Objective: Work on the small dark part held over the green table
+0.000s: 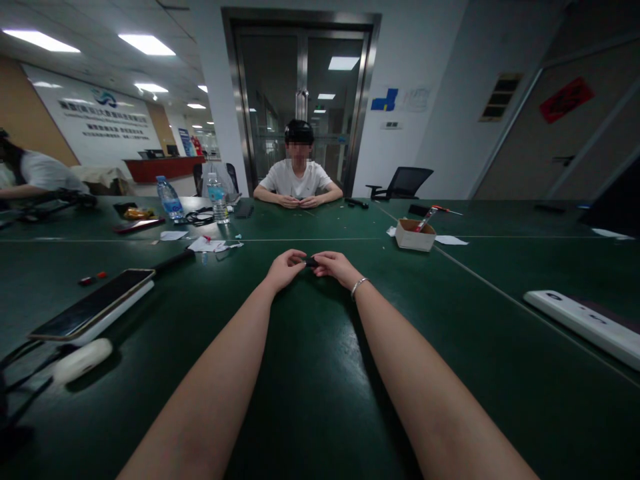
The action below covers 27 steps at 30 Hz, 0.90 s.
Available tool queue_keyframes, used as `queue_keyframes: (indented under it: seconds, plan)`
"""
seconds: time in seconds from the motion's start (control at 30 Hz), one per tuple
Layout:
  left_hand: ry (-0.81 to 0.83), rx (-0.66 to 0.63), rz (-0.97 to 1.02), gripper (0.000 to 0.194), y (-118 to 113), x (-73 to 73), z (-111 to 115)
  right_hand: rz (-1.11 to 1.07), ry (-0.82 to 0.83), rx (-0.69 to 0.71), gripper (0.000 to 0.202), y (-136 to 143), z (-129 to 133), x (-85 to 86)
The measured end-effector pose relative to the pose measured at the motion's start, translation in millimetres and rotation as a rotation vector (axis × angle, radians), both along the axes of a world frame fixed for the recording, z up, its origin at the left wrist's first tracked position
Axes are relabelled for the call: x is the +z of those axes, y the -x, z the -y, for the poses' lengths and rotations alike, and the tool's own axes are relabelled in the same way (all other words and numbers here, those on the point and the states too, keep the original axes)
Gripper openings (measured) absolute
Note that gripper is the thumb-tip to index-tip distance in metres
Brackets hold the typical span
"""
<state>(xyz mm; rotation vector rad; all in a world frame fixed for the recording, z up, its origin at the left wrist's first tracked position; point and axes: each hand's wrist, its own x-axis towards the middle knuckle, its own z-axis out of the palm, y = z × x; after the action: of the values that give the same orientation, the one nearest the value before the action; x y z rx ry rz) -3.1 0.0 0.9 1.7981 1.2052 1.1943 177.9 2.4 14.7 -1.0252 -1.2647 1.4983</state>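
Both my arms reach out over the dark green table (pixel 310 373). A small black object (pixel 311 262), too small to name, sits between my fingertips. My left hand (pixel 287 267) pinches its left end between thumb and fingers. From the other side, my right hand (pixel 337 267) has its fingers closed on the right end. A silver bracelet (pixel 358 287) circles my right wrist. My fingers cover part of the black object, and it is held close above the table.
At left lie a phone (pixel 100 300) on a white block and a white device with cables (pixel 83 360). Farther back stand two water bottles (pixel 217 200). A small box (pixel 415 237) and a white power strip (pixel 585 323) are at right. A person (pixel 299 177) sits opposite.
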Motion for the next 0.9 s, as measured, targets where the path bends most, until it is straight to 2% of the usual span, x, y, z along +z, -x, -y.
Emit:
queue_keyframes:
  seconds: [0.2, 0.47, 0.9]
  plan:
    - [-0.012, 0.004, 0.009, 0.036, -0.1, 7.1, 6.8, 0.013, -0.023, 0.006, 0.007, 0.3, 0.4, 0.0]
    - [0.11, -0.021, 0.056, 0.031, 0.6, -1.9, -3.9, 0.019, -0.016, 0.004, 0.005, -0.4, -0.4, -1.0]
    - [0.098, -0.042, 0.0, 0.031, -1.8, -0.7, -2.2, 0.021, -0.023, -0.001, 0.011, 0.0, 2.0, 0.9]
